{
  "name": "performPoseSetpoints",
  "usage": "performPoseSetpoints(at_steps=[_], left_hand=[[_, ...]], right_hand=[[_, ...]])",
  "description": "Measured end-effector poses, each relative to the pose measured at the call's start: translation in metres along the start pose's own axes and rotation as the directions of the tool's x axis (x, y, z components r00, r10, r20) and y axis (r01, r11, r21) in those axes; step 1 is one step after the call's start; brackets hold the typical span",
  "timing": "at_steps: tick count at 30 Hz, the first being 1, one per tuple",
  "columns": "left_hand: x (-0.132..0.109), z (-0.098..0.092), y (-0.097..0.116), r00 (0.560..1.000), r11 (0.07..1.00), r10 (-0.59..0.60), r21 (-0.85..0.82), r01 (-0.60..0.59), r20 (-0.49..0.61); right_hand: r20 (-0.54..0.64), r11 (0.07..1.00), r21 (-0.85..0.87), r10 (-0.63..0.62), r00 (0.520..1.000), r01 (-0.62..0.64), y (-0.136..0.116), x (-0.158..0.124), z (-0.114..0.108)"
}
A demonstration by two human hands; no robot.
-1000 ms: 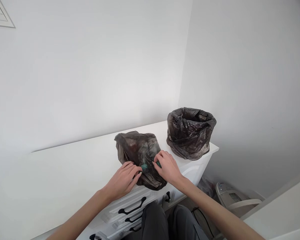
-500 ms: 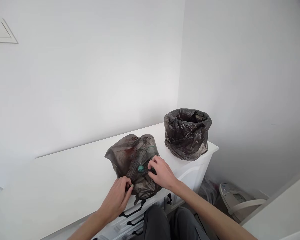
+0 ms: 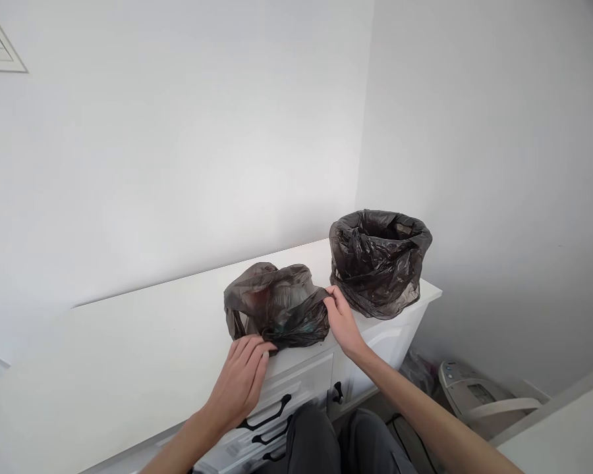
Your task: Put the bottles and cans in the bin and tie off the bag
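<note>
A thin dark plastic garbage bag (image 3: 284, 306) lies near the front edge of the white cabinet top, with reddish and greenish contents showing faintly through it. My left hand (image 3: 242, 372) is closed on the bag's near edge, its fingertips partly hidden in the folds. With thumb and fingers, my right hand (image 3: 342, 319) pinches the bag's right side and holds it stretched outward. Just beyond that hand stands a trash bin lined with a dark bag (image 3: 378, 270); its mouth faces up and the liner is folded over the rim.
The white cabinet (image 3: 143, 362) has black drawer handles (image 3: 267, 413) on its front, close to my knees (image 3: 311, 441). Walls meet in a corner behind it. On the floor at right sits a beige appliance (image 3: 474, 392) with a curved handle, beside clear plastic (image 3: 415, 375).
My right hand has moved right and away from me, pulling the bag's side out. The bag's near part, which hung over the cabinet edge, has drawn up, and the green item is less visible.
</note>
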State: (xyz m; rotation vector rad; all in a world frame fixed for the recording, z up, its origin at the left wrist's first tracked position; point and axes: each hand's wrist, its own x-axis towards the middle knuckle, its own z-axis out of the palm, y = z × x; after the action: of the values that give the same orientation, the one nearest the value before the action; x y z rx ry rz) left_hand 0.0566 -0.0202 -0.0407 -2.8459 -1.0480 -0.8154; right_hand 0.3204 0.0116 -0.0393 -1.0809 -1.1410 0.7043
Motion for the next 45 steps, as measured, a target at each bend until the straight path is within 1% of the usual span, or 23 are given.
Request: performPoseSetpoints(at_steps=[4,6,8,11,14,15,16,17,18,19,20,21,22,23,24,26,29,31,33,36,40,43,45], left_hand=[[0.03,0.001,0.0,0.983,0.981,-0.174,-0.104,0.167,-0.065],[0.046,0.002,-0.005,0.968,0.971,-0.232,-0.085,0.224,-0.092],[0.064,0.001,-0.012,0.964,0.968,-0.252,-0.033,0.25,-0.085],[0.09,-0.009,-0.023,0.981,0.981,-0.186,0.037,0.188,-0.05],[0.113,-0.026,-0.031,0.995,0.993,-0.083,0.084,0.088,-0.064],[0.119,-0.032,-0.033,0.995,0.993,-0.063,0.097,0.07,-0.075],[0.123,-0.038,-0.034,0.995,0.993,-0.048,0.106,0.057,-0.085],[0.126,-0.043,-0.034,0.995,0.993,-0.03,0.107,0.04,-0.09],[0.128,-0.047,-0.033,0.996,0.995,-0.009,0.099,0.018,-0.094],[0.128,-0.05,-0.032,0.995,0.996,0.013,0.085,-0.005,-0.1],[0.127,-0.051,-0.03,0.993,0.997,0.031,0.068,-0.023,-0.111],[0.124,-0.052,-0.027,0.992,0.998,0.037,0.053,-0.03,-0.123],[0.121,-0.051,-0.024,0.991,0.999,0.03,0.04,-0.025,-0.127],[0.116,-0.049,-0.022,0.993,0.999,0.017,0.031,-0.013,-0.12],[0.111,-0.047,-0.02,0.995,1.0,0.002,0.029,0.001,-0.097],[0.101,-0.041,-0.017,1.0,0.999,-0.011,0.043,0.011,-0.013],[0.085,-0.029,-0.015,0.994,0.996,-0.03,0.083,0.022,0.104],[0.076,-0.018,-0.012,0.988,0.991,-0.073,0.118,0.058,0.134],[0.07,-0.005,-0.007,0.984,0.977,-0.127,0.185,0.103,0.126],[0.07,0.016,0.001,0.978,0.929,-0.187,0.341,0.146,0.091],[0.078,0.037,0.001,0.973,0.85,-0.21,0.51,0.13,0.101],[0.08,0.039,-0.001,0.971,0.836,-0.205,0.537,0.11,0.12],[0.077,0.03,0.001,0.978,0.836,-0.174,0.542,0.087,0.112]], right_hand=[[0.051,0.999,0.027,0.022,0.998,-0.023,-0.005,-0.009,-0.009],[0.062,0.999,0.015,0.039,0.997,-0.04,-0.004,-0.014,-0.015],[0.057,0.998,-0.015,0.066,0.996,-0.065,0.0,-0.017,-0.021],[0.017,0.985,-0.124,0.12,0.993,-0.117,0.011,-0.021,-0.03],[-0.064,0.939,-0.309,0.14,0.988,-0.153,0.02,-0.026,-0.037],[-0.099,0.921,-0.369,0.096,0.99,-0.126,0.02,-0.029,-0.038],[-0.121,0.903,-0.424,0.011,0.993,-0.062,0.018,-0.033,-0.037],[-0.117,0.881,-0.472,-0.109,0.987,0.041,0.014,-0.038,-0.034],[-0.073,0.844,-0.507,-0.245,0.967,0.176,0.007,-0.042,-0.03],[0.017,0.79,-0.521,-0.371,0.928,0.325,0.0,-0.047,-0.023],[0.148,0.724,-0.505,-0.463,0.874,0.47,-0.008,-0.051,-0.016],[0.293,0.664,-0.465,-0.508,0.81,0.585,-0.015,-0.053,-0.007],[0.424,0.623,-0.42,-0.508,0.75,0.66,-0.021,-0.054,0.002],[0.523,0.604,-0.388,-0.477,0.706,0.696,-0.025,-0.053,0.01],[0.59,0.598,-0.381,-0.43,0.683,0.705,-0.026,-0.051,0.018],[0.641,0.583,-0.44,-0.328,0.694,0.682,-0.021,-0.042,0.029],[0.623,0.503,-0.595,-0.204,0.755,0.627,-0.005,-0.027,0.032],[0.578,0.468,-0.681,-0.131,0.806,0.564,0.002,-0.018,0.028],[0.535,0.469,-0.73,-0.062,0.843,0.498,0.005,-0.011,0.023],[0.494,0.518,-0.751,0.029,0.869,0.409,0.006,-0.002,0.014],[0.473,0.644,-0.7,0.093,0.876,0.309,0.018,0.006,0.006],[0.474,0.743,-0.621,0.102,0.875,0.25,0.031,0.01,0.0],[0.47,0.784,-0.578,0.092,0.878,0.228,0.039,0.012,-0.002]])
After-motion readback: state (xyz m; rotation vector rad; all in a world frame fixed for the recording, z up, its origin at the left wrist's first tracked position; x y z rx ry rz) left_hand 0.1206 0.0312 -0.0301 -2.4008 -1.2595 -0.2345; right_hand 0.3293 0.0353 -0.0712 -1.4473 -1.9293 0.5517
